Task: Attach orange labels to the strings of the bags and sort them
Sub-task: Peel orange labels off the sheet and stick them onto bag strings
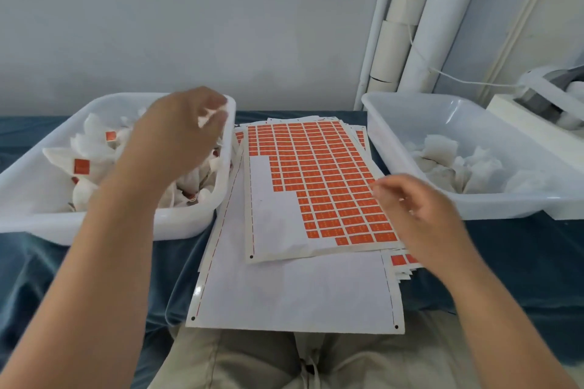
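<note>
My left hand [186, 132] hovers over the left white tray [192, 227] and pinches a small white bag [211, 115] in its curled fingertips. Several white bags with orange labels [82, 166] on their strings lie in that tray. A sheet of orange labels [316, 180] tops a stack of sheets between the trays, its lower left part peeled bare. My right hand [417, 205] is blurred at the sheet's right edge, fingers loosely curled, fingertips at the labels, nothing visibly held. Unlabelled white bags [442, 161] sit in the right tray [474, 208].
A bare backing sheet [294, 293] lies under the stack and reaches my lap. Blue cloth [38, 262] covers the table. White pipes [420, 25] run up the wall at the back right, and a machine with a tape roll [543, 94] stands behind the right tray.
</note>
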A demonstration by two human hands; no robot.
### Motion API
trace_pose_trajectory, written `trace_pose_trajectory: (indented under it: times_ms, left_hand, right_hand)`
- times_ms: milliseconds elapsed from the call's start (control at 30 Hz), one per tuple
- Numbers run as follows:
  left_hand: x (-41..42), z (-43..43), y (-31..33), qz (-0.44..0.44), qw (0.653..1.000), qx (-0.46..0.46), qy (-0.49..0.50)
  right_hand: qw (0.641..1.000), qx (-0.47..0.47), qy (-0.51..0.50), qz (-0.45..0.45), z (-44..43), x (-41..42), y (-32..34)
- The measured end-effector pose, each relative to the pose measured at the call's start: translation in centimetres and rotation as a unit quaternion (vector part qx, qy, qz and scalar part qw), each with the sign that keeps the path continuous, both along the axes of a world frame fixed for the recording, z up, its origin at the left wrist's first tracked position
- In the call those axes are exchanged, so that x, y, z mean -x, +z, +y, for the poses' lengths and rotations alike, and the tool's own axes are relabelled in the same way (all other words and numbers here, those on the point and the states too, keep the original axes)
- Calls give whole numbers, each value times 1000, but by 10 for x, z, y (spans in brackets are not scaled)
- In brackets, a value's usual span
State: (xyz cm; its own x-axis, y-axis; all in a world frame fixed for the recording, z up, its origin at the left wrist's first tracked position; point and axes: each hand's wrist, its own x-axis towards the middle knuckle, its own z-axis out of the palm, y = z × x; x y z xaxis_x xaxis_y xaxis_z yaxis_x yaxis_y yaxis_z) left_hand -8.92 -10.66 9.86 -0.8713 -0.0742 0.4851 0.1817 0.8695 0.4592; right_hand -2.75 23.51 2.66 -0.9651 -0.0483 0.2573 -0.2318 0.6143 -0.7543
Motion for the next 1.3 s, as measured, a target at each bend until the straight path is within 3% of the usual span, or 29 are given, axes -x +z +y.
trace_pose_trajectory:
  times_ms: [100,167,267,400,567,633,800,933,1167,1300]
  left_hand:
    - [-42,35,-16,-16,988,-112,-106]
    - [-61,56,-31,-30,976,-150,-158]
    - [-81,81,-55,-66,963,-179,-192]
    - [-90,99,-85,-108,947,-193,-231]
    - [-92,102,-96,-111,942,-204,-242]
    - [-92,102,-97,-110,940,-217,-241]
    - [-90,105,-103,-127,934,-238,-232]
    - [-91,111,-105,-132,927,-263,-234]
    - [-97,126,-102,-160,905,-323,-227]
    - [-104,139,-102,-140,885,-390,-213]
  right_hand:
    - [977,-126,-139,103,39,18,4]
    - [951,-230,-174,110,69,37,5]
    - [935,-296,-194,-14,109,72,15]
    - [868,-394,-194,-233,134,114,28]
    - [861,-400,-194,-247,145,139,21]
    - [882,-375,-213,-190,148,137,19]
    - [960,-167,-222,-21,142,110,33]
    - [986,-26,-155,65,102,65,63]
    - [998,46,32,-19,23,-3,61]
    - [991,73,86,-66,-4,-26,35]
